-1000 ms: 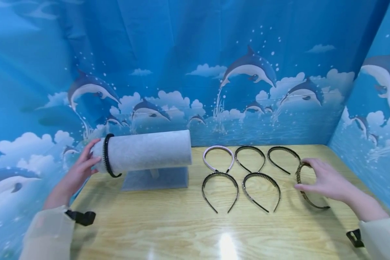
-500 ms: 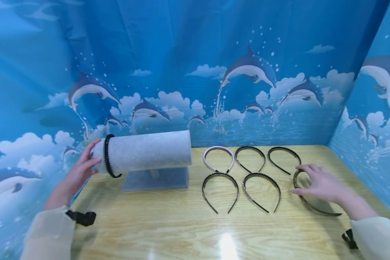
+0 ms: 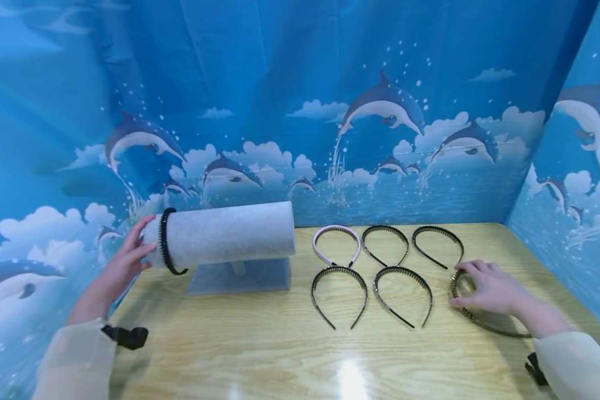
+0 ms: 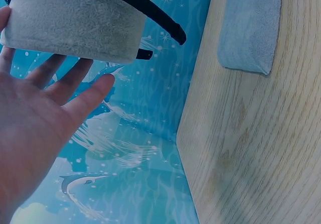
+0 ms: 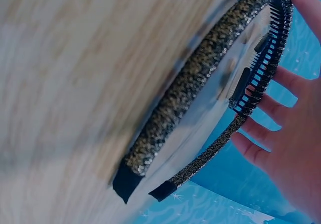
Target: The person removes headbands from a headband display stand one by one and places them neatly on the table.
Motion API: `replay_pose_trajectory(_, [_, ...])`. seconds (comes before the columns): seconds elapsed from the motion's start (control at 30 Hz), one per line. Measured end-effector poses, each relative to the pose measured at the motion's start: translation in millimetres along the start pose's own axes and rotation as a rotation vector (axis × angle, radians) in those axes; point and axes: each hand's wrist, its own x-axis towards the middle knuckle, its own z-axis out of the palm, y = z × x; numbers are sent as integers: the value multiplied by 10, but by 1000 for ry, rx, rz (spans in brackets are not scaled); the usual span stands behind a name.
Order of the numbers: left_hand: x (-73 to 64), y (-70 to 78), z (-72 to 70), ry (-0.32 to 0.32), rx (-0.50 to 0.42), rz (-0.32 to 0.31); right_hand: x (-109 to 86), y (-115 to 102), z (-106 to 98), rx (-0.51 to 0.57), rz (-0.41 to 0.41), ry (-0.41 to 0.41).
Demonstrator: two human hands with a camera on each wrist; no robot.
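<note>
My left hand (image 3: 120, 266) holds the left end of a grey plush headband display stand (image 3: 235, 230), its thumb and fingers spread about that end. Round the roll near this hand sits a black toothed headband (image 3: 164, 239); one of its tips hangs free in the left wrist view. At the table's right, my right hand (image 3: 495, 291) pinches a gold-and-black glittery headband (image 5: 185, 88) by its curved top. Its comb teeth face inward and its black tips point away from the fingers. In the head view the hand covers part of this headband.
Left of the right hand, several headbands lie in two rows on the wooden table (image 3: 260, 344). The back row has a pale pink headband (image 3: 325, 230) and two black ones. The stand's flat base (image 3: 265, 275) rests on the table. A dolphin-print curtain (image 3: 280, 111) closes off the back.
My right hand has moved slightly left and lowered the glittery headband, which now lies flatter, its lower tip swung to the right. The left hand and the stand stay put.
</note>
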Motion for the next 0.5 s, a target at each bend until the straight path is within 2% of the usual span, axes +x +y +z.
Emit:
replay_pose_trajectory(0.37, [2,5,-1,-1,24,-15,-21,25,61,49,44,-58])
replay_pose_trajectory(0.5, [9,2,11,-3,27,-4,-77,26,-4,98,44,-33])
